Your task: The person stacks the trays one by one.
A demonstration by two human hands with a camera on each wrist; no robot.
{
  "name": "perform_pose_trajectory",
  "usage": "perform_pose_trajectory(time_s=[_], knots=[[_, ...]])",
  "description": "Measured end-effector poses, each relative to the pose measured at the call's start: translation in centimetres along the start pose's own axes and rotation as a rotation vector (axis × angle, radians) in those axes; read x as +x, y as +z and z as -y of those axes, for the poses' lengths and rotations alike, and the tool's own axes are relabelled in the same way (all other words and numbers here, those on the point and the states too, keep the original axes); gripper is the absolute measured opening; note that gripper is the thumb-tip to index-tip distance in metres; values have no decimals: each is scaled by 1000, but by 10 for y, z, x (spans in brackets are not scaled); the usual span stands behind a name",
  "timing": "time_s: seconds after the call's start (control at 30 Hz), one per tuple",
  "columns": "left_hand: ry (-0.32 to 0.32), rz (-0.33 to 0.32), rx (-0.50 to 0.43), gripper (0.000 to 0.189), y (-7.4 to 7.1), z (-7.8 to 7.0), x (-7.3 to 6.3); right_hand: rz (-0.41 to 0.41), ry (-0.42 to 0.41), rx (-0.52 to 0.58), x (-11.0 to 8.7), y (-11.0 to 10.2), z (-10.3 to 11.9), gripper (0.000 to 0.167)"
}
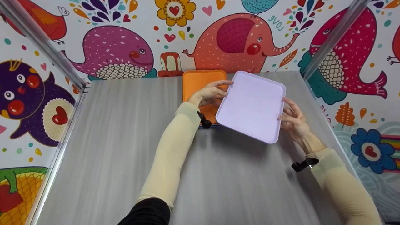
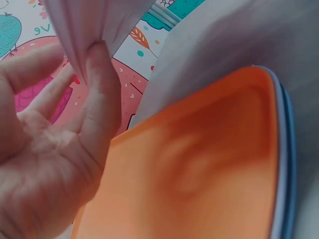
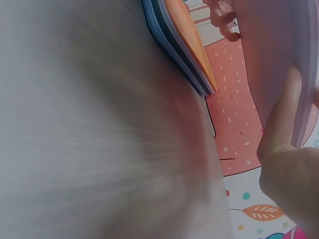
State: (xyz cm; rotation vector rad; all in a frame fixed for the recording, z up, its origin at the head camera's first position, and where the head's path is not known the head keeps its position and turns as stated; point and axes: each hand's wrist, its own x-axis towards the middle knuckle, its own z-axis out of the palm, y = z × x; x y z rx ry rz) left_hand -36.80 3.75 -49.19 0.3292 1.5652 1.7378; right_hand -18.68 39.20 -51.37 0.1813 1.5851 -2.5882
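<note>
A lavender rectangular tray (image 1: 253, 106) with a low rim is held tilted above the table by both hands. My left hand (image 1: 210, 93) grips its left edge, thumb and fingers on either side of the rim in the left wrist view. On the opposite edge, my right hand (image 1: 293, 120) pinches the rim between thumb and fingers. Under the left hand lies an orange tray (image 2: 214, 164), the top one of a stack; a pale tray edge (image 2: 281, 149) and a blue tray edge (image 2: 290, 164) show beneath it. The lavender tray hides part of the stack's right side in the head view.
The grey table (image 1: 125, 150) runs back to a wall printed with cartoon animals (image 1: 231, 47). Printed side walls and metal posts (image 1: 336, 34) bound it left and right. The tray stack sits against the back wall. Black wrist camera straps (image 1: 305, 164) are on both forearms.
</note>
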Motion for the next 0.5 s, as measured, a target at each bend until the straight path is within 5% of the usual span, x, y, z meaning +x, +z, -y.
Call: perform_pose_trajectory(time_s=[0.5], knots=[[87, -117, 65, 62, -10, -2, -21, 39, -10, -123, 37, 10, -4, 75]])
